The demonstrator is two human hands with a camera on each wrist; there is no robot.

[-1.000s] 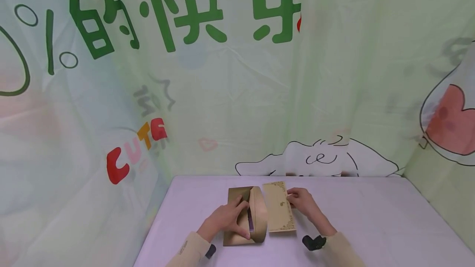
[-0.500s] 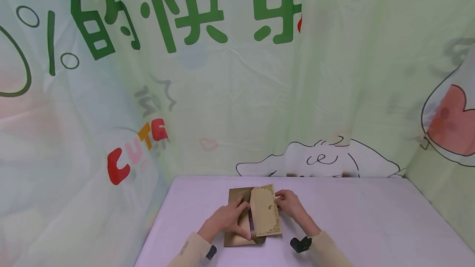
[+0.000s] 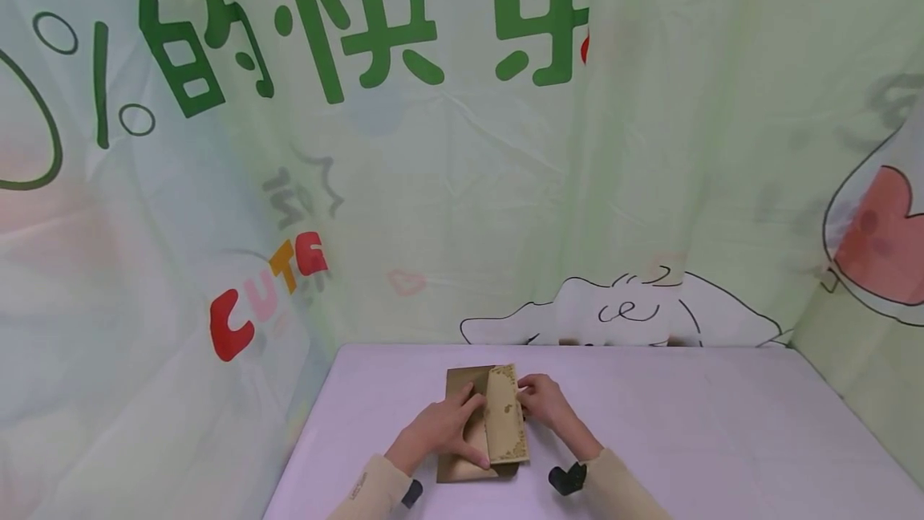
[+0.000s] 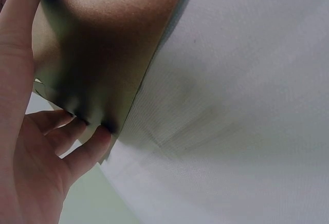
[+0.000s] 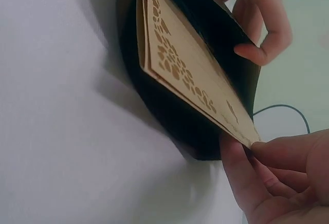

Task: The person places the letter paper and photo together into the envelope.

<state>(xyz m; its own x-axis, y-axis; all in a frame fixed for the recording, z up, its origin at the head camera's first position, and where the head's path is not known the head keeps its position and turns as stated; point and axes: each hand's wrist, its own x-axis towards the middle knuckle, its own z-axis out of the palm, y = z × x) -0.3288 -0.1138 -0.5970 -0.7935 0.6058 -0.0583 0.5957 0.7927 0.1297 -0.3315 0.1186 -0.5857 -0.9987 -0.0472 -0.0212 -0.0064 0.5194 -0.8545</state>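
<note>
A brown paper envelope (image 3: 455, 469) lies on the table, its mouth toward the right. My left hand (image 3: 443, 426) holds it from above, thumb near the front edge; in the right wrist view, a left finger (image 5: 254, 55) hooks over the edge of the mouth. A cream card (image 3: 505, 416) with cut-out floral corners has its left part inside the mouth, hidden from above. My right hand (image 3: 545, 402) pinches the card's right edge between thumb (image 5: 288, 152) and fingers. Beneath the card, the envelope's dark flap (image 5: 175, 126) is spread out.
A pale lilac tabletop (image 3: 693, 424) extends around the envelope. Behind it hangs a printed curtain (image 3: 447, 207) with green characters and cartoon drawings, and more curtain closes off both sides.
My right hand has moved left with the card, bringing it over the flap and partly into the envelope's mouth. My left hand has stayed in place on the envelope.
</note>
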